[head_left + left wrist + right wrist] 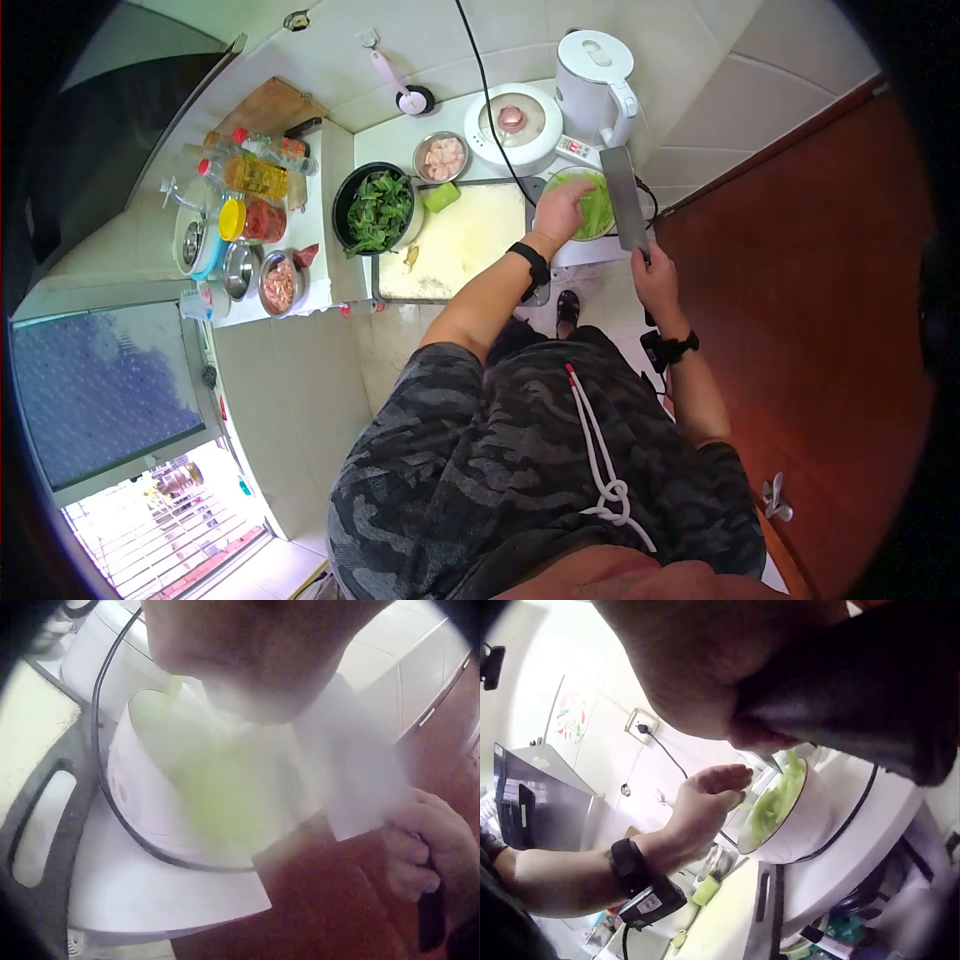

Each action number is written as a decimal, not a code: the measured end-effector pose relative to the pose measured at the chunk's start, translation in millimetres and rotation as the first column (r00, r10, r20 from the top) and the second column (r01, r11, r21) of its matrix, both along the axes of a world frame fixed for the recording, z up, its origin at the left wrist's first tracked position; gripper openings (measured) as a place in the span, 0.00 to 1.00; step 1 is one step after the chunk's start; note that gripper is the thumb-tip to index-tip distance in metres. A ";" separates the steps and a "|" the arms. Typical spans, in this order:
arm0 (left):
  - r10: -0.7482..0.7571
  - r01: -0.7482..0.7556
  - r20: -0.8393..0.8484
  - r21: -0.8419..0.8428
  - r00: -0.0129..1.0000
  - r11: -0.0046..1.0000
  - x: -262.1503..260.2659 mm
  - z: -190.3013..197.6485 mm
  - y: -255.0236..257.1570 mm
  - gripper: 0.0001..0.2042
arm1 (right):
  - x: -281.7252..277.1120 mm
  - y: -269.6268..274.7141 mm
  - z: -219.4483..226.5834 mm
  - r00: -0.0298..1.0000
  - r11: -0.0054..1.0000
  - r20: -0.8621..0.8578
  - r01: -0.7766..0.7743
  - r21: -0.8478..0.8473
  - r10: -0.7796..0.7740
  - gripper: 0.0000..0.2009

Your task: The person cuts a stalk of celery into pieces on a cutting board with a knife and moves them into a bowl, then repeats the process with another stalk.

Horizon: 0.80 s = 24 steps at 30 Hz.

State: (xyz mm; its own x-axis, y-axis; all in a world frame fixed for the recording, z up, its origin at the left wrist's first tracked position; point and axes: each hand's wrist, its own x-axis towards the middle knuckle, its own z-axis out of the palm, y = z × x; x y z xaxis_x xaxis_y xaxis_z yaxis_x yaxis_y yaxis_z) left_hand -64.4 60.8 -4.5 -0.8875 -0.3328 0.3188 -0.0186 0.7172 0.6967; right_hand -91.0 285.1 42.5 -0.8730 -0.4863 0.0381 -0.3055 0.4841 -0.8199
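Observation:
My right hand [656,283] grips a cleaver [624,200] by its black handle [431,911], with the broad blade standing beside a white bowl [799,836]. Pale green vegetable slices [597,208] fill that bowl. At its rim is my left hand [560,212], fingers stretched out toward the slices in the right wrist view. The blade and the slices look blurred in the left wrist view. To the left, a pale cutting board [465,245] with a dark border carries a green vegetable chunk [441,197] and a small brownish piece [411,256].
A black pot of leafy greens [378,212] stands left of the board. Behind are a bowl of pale meat [441,157], a white cooker [550,140] and a kettle [597,75]. A black cord [482,95] hangs across the counter. Bottles [255,176] and meat [279,285] sit left.

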 end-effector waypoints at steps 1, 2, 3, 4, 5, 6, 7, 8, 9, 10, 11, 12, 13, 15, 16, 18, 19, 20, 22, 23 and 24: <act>-0.007 0.007 0.004 -0.004 1.000 1.000 1.7 2.7 -0.2 0.17 | 0.7 1.1 -1.0 1.000 0.999 0.000 -0.018 -0.030 0.018 0.09; -0.027 0.028 0.067 -0.021 0.997 0.999 3.4 5.9 -0.4 0.16 | 1.4 2.5 -1.6 1.000 0.999 0.003 -0.015 -0.033 0.015 0.09; -0.045 0.051 0.126 -0.038 0.991 0.998 2.9 12.0 -0.8 0.15 | 0.3 2.8 -2.0 1.000 1.000 0.023 -0.018 -0.015 0.019 0.09; -0.047 0.053 0.127 -0.042 0.991 0.998 3.1 18.3 0.2 0.15 | -0.8 2.8 -2.6 0.999 1.000 0.044 -0.024 0.002 0.023 0.09; -0.002 0.003 0.095 -0.015 0.995 1.000 5.3 24.8 2.0 0.15 | -1.2 3.2 -2.7 0.999 1.000 0.048 -0.022 -0.003 0.022 0.09; 0.045 -0.046 0.065 0.014 0.997 0.999 7.0 29.4 2.6 0.14 | -1.6 3.4 -2.1 0.996 0.999 0.081 -0.033 0.032 0.031 0.10; 0.044 -0.045 0.068 0.010 0.997 0.999 6.8 30.9 2.4 0.14 | -1.8 3.5 -2.1 0.993 0.997 0.113 -0.046 0.067 0.038 0.10; -0.056 0.046 -0.071 -0.138 0.996 0.989 5.3 31.9 2.3 0.15 | -1.8 2.8 -3.7 0.993 0.997 0.115 -0.045 0.063 0.037 0.10; -0.173 0.113 -0.192 -0.291 0.966 0.950 5.1 32.1 2.9 0.16 | -1.2 1.9 -6.1 0.994 0.998 0.097 -0.054 0.021 0.052 0.10; -0.174 0.114 -0.190 -0.294 0.966 0.949 6.5 27.4 2.8 0.16 | -1.3 0.8 -9.1 0.995 0.998 0.077 -0.065 -0.020 0.066 0.10; -0.227 0.209 0.005 -0.416 0.974 0.885 9.2 16.4 2.0 0.16 | -3.2 0.5 -15.6 0.995 0.998 0.077 -0.064 -0.023 0.066 0.10; -0.247 0.318 0.204 -0.508 0.947 0.801 12.3 9.8 1.6 0.17 | -4.9 -1.0 -18.6 0.994 0.997 0.088 -0.057 -0.048 0.061 0.10; -0.236 0.309 0.203 -0.515 0.950 0.799 14.0 3.3 0.2 0.16 | -6.1 -1.3 -20.9 0.993 0.996 0.099 -0.051 -0.073 0.058 0.10; -0.230 0.271 0.144 -0.511 0.963 0.816 17.0 1.7 -2.7 0.16 | -8.9 -1.7 -9.8 0.993 0.998 0.102 -0.051 -0.042 0.055 0.10; -0.227 0.240 0.089 -0.500 0.970 0.832 20.1 6.0 -3.4 0.16 | -7.5 -2.3 -3.8 0.993 0.999 0.111 -0.047 -0.008 0.047 0.10; -0.204 0.194 0.017 -0.394 0.979 0.898 21.8 12.0 -5.9 0.15 | -10.2 -1.3 -8.2 0.997 0.994 0.030 -0.072 0.088 0.069 0.10; -0.172 0.151 -0.056 -0.275 0.983 0.950 21.9 16.1 -6.4 0.13 | -11.1 0.2 -9.2 0.994 0.978 -0.053 -0.085 0.190 0.097 0.09; -0.179 0.157 -0.056 -0.277 0.982 0.948 24.3 20.6 -7.2 0.13 | -11.2 3.0 -8.9 0.994 0.979 -0.053 -0.079 0.188 0.090 0.09; 0.126 -0.130 -0.150 -0.016 0.981 0.991 31.5 34.7 -10.7 0.11 | -12.9 8.6 -2.0 0.936 0.923 -0.268 -0.122 0.364 0.230 0.09; 0.242 -0.227 -0.231 0.090 0.942 0.970 32.0 37.4 -13.4 0.08 | -13.5 10.7 0.6 0.937 0.925 -0.269 -0.118 0.360 0.224 0.09; 0.240 -0.226 -0.228 0.086 0.944 0.970 33.5 39.2 -15.5 0.08 | -13.2 12.8 2.6 0.923 0.913 -0.291 -0.125 0.389 0.251 0.10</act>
